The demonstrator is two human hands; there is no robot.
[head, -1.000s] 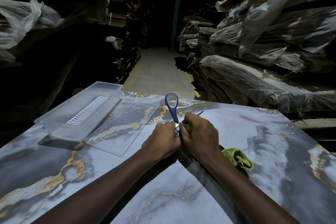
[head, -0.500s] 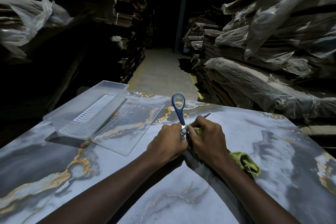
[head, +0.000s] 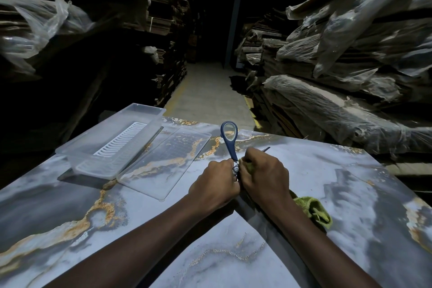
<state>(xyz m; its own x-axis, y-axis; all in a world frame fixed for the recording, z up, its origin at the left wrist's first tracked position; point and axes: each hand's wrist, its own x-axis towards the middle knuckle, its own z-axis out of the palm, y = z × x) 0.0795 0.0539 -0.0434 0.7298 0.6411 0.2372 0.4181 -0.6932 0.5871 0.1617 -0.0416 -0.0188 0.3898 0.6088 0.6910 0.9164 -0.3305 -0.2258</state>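
A pair of blue-handled scissors (head: 230, 145) stands over the middle of the marble-patterned table (head: 339, 182), one handle loop pointing up and away. My left hand (head: 215, 182) grips the scissors near the shiny pivot. My right hand (head: 264, 175) is curled round a green cloth (head: 313, 210) that wraps a blade; only the thin dark blade tip (head: 267, 148) sticks out beyond my knuckles. The cloth's loose end trails on the table behind my right wrist. The two hands touch each other.
A clear plastic tub (head: 152, 110) with a white ribbed insert (head: 121, 139) sits at the table's far left, its flat clear lid (head: 163, 166) beside it. Beyond the table, an aisle runs between dark stacked shelves and plastic-wrapped bundles (head: 339, 110).
Both hands stay closed together on the scissors and cloth; the view has shifted slightly and the blade tip shows a little more past my right hand.
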